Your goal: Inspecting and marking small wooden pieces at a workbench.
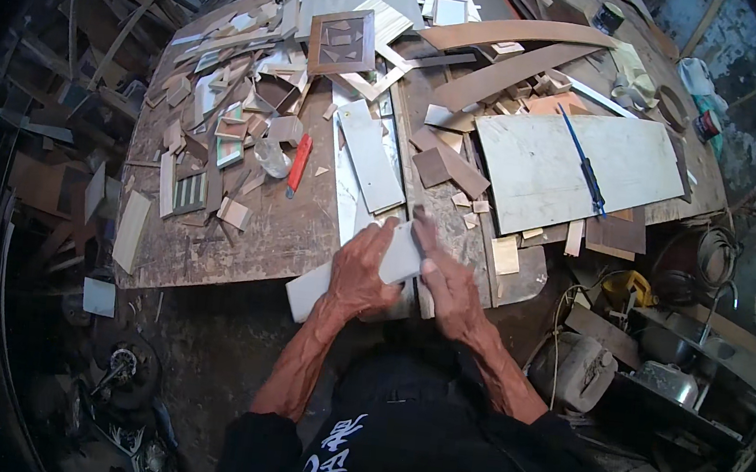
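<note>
My left hand (357,273) is closed on a pale board (305,295), held slanting over the near edge of the worktable (210,260). My right hand (450,294) is curled at the board's right edge, its fingertips blurred, with a narrow light piece (427,306) below the thumb; what exactly it grips is unclear. Just beyond my hands lie stacked pale strips (368,152). A red-handled tool (298,165) lies to their left, and a blue-and-black tool (592,180) rests on a large pale panel (532,169) to their right.
Wood offcuts (194,143), a framed square piece (341,40) and long curved brown strips (515,75) cover much of the table. Scrap wood (61,184) is piled at the left. A steel sink (667,382), a jerrycan (571,371) and coiled hose (717,253) are at the right.
</note>
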Demonstrator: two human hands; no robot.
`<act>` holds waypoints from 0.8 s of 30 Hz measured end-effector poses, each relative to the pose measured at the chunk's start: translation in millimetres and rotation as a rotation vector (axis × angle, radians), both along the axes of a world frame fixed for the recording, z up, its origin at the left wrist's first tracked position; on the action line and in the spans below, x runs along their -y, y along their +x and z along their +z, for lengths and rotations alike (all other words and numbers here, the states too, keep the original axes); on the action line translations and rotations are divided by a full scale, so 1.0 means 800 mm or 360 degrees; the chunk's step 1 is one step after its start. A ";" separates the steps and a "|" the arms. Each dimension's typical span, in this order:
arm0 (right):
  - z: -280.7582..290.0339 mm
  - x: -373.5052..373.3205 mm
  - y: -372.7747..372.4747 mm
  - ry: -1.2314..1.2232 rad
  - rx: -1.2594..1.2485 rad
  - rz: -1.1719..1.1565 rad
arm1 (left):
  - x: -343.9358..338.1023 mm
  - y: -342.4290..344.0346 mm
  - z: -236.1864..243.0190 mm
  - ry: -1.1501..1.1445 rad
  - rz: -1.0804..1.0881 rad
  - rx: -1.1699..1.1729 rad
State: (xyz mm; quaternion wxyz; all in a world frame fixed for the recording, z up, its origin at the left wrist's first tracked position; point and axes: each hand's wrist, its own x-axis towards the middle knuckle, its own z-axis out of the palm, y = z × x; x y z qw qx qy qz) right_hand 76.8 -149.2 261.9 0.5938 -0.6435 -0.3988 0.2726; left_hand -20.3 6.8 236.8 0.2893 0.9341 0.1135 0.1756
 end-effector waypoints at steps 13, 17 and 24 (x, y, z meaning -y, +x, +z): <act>-0.018 0.019 -0.002 -0.0075 0.0052 0.0077 | -0.010 -0.003 -0.009 0.0022 0.0002 -0.0284; -0.010 0.001 0.017 -0.0167 -0.0058 0.0108 | -0.010 0.003 -0.004 0.0149 -0.0070 -0.0297; -0.020 -0.007 0.031 -0.0151 -0.0178 0.0188 | -0.012 0.004 -0.007 0.0111 -0.0034 -0.0383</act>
